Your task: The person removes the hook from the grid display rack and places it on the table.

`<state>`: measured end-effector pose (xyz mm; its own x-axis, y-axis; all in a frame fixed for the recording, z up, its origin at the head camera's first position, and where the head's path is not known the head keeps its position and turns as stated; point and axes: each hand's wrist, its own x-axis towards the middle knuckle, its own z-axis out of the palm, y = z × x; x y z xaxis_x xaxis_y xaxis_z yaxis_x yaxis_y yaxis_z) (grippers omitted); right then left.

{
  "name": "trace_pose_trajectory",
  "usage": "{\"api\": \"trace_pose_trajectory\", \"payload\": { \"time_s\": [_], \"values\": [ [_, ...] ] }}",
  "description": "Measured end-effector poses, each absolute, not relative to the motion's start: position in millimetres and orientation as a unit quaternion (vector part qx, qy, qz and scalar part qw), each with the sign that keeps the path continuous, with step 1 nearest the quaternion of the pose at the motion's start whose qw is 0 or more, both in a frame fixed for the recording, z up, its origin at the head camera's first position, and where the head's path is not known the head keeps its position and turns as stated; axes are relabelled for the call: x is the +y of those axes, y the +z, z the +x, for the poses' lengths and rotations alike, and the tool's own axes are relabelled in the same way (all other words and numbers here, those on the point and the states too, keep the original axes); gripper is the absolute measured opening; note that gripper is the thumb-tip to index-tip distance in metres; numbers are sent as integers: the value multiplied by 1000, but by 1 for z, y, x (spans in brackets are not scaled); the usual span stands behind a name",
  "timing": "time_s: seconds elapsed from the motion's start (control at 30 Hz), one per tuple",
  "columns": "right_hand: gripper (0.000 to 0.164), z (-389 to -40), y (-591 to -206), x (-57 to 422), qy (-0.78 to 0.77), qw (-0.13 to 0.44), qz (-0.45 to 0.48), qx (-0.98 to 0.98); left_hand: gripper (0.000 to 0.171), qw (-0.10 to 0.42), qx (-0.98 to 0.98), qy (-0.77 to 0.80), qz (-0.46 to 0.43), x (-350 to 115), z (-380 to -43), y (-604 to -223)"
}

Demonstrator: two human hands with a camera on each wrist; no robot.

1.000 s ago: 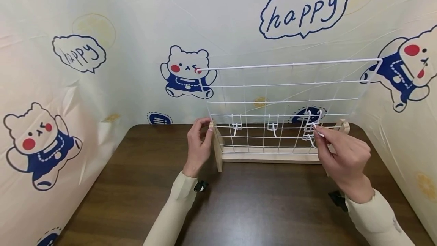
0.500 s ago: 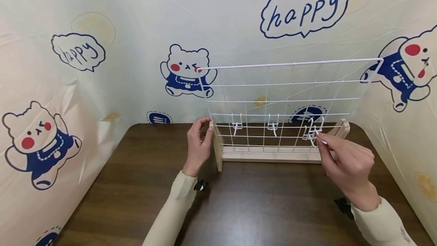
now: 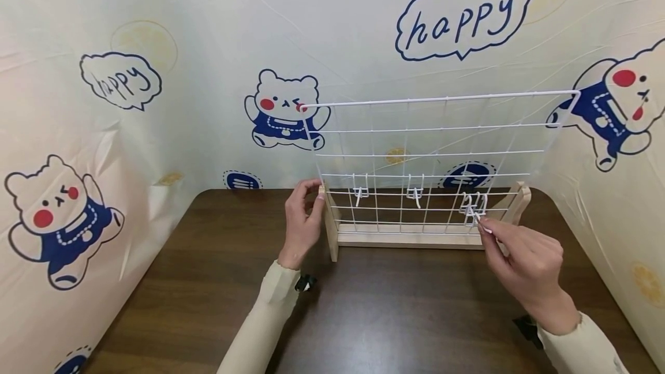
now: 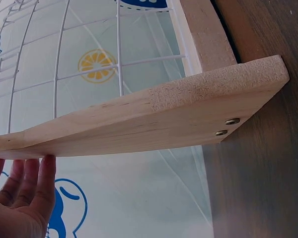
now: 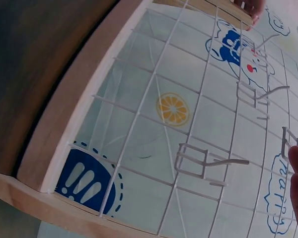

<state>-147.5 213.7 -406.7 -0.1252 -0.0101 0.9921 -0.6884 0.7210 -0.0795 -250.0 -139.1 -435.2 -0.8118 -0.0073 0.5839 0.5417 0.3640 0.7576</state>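
White wire forms the rectangular grid panel (image 3: 447, 98) that stands in a pale wooden stand (image 3: 410, 240) on the dark brown, wood-grained worktop (image 3: 384, 310). At the panel's left end, the left hand (image 3: 303, 218) grips the pale, flat wooden left upright (image 3: 331, 232), its thumb on the near side and its other fingers reaching round behind. Two round metal fasteners (image 4: 232, 121) sit near the foot of that upright, as the left wrist view shows.

The right hand (image 3: 525, 258), near the right end, pinches a white wire hook (image 5: 284, 143) by its prong between thumb and forefinger. That pinched hook is at the lower right of the panel, in front of a hung white wire hook (image 5: 233, 161), overlapping it in the head view; whether it has caught on a grid wire I cannot tell. Two more hooks of the same white wire hang on the panel's lower rows, a left-hand hook (image 3: 362, 192) and a middle hook (image 3: 414, 193), well apart from each other.

Cream sleeves (image 3: 262, 313) cover both forearms. Behind rises a pale cloth backdrop (image 3: 208, 131) printed with blue-and-white bears, orange slices and bubbles reading "happy".
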Motion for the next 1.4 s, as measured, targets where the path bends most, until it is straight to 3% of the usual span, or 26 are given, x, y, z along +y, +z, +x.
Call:
{"api": "trace_pose_trajectory", "payload": {
  "time_s": [0.87, 1.4],
  "values": [
    [51, -142, -418, 216, 262, 589, 268, -716, 25, 265, -792, -518, -186, -143, -252, -435],
    [44, -144, -420, 207, 271, 583, 311, -700, 24, 264, -796, -515, -180, -142, -251, -436]
  ]
}}
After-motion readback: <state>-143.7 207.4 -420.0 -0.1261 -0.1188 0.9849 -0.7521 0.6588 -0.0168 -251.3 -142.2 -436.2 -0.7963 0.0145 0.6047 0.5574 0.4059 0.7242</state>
